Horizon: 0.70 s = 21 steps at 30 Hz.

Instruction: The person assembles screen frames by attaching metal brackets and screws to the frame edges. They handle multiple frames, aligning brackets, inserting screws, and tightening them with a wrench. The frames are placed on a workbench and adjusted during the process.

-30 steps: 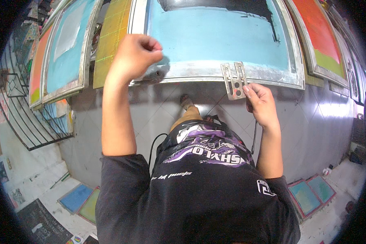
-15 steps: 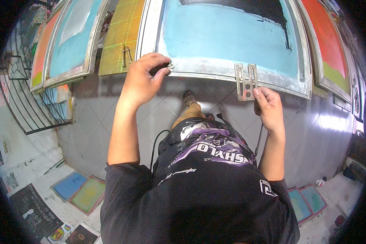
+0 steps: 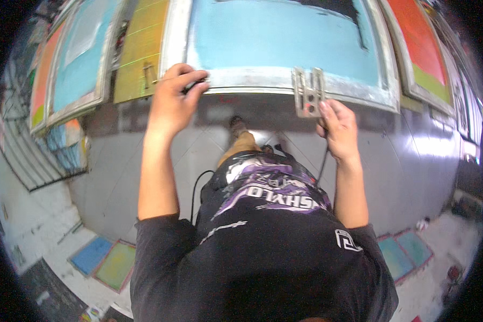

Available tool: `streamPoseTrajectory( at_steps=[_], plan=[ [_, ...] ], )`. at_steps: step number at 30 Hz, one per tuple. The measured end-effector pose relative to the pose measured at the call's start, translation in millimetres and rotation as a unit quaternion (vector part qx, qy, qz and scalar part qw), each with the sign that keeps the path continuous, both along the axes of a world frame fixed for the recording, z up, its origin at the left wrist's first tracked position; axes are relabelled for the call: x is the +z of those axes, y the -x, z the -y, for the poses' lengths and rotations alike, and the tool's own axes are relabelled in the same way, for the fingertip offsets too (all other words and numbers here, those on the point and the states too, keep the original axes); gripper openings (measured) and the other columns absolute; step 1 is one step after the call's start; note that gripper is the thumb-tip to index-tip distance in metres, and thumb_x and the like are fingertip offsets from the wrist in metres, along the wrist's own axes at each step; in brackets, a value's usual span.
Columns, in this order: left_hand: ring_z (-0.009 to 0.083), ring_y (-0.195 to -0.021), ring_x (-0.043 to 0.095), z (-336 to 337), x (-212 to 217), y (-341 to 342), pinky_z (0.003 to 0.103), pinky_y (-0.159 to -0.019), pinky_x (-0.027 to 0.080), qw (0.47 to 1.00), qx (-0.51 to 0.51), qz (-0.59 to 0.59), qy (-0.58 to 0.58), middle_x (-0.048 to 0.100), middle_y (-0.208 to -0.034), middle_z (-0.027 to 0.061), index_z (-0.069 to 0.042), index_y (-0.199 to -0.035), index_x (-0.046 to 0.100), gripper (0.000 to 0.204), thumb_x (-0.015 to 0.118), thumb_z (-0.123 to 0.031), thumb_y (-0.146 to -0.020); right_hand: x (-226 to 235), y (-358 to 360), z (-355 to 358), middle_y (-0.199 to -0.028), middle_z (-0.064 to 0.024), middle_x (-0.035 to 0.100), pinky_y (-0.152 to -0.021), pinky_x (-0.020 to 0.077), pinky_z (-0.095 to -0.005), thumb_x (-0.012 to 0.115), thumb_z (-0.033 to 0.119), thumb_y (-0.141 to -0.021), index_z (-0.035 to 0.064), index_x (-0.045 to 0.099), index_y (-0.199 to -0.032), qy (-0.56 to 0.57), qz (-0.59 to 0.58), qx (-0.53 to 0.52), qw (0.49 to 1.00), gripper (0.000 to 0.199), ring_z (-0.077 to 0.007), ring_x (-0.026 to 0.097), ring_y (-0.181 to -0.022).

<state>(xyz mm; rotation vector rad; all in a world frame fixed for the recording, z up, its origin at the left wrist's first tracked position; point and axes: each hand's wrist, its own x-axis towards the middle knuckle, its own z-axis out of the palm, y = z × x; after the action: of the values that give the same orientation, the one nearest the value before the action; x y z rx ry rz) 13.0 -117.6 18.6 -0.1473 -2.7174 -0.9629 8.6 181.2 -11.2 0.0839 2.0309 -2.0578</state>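
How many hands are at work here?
2: the left hand, at the near left corner of the pale frame, and the right hand, gripping a slotted plate. No others show.

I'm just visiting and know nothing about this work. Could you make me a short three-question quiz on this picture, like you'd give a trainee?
1. Multiple choice: what does the person's right hand hold?
A) a paintbrush
B) a slotted metal plate
C) a folded cloth

2. True or false: the left hand lies flat with all its fingers spread.

3. Fill in the blank: the slim metal pieces near the left hand lie on the ____ board.

Key:
1. B: it is pinched between thumb and fingers.
2. False: the fingers are curled in; whether they hold something small is too blurred to tell.
3. Yellow.
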Motion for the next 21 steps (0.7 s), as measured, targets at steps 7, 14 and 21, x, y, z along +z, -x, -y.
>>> streamPoseTrajectory(
  at_steps=[7,14,21],
  plan=[
    [0.0187,-0.08,0.058,-6.5,4.2,-0.8,0.028,-0.072,0.046,1.0,0.017,0.013,0.008,0.059,-0.087,0.0088,-0.003,-0.096,0.066,0.022,0.068,-0.005,-0.074,-0.9,3.4,-7.3,-0.053,0.0069,0.04,-0.042,0.0287,-0.0206,0.052,0.022,-0.092,0.0033,0.06,-0.085,0.08,0.03,0.0,0.996,0.021,-0.0034,0.035,-0.045],
    [0.0185,-0.082,0.059,-38.6,12.4,-0.3,0.028,-0.074,0.046,0.99,0.017,-0.137,-0.023,0.062,-0.091,0.0091,-0.003,-0.092,0.067,0.018,0.068,-0.004,-0.074,10.2,0.9,-27.9,-0.056,0.0073,0.038,-0.043,0.0274,-0.0204,0.052,0.022,-0.093,0.002,0.06,-0.086,0.102,-0.026,-0.063,0.992,0.023,-0.0029,0.03,-0.046],
    [0.0245,-0.076,0.055,-116.0,-13.4,21.2,0.033,-0.067,0.044,0.983,-0.141,-0.116,-0.021,0.058,-0.079,0.008,-0.006,-0.084,0.067,0.015,0.07,-0.006,-0.07,12.9,-4.8,-37.9,-0.055,0.0081,0.035,-0.042,0.0257,-0.0208,0.051,0.022,-0.093,0.002,0.059,-0.086,0.094,-0.027,-0.083,0.992,0.022,-0.0027,0.028,-0.045]
  ],
)
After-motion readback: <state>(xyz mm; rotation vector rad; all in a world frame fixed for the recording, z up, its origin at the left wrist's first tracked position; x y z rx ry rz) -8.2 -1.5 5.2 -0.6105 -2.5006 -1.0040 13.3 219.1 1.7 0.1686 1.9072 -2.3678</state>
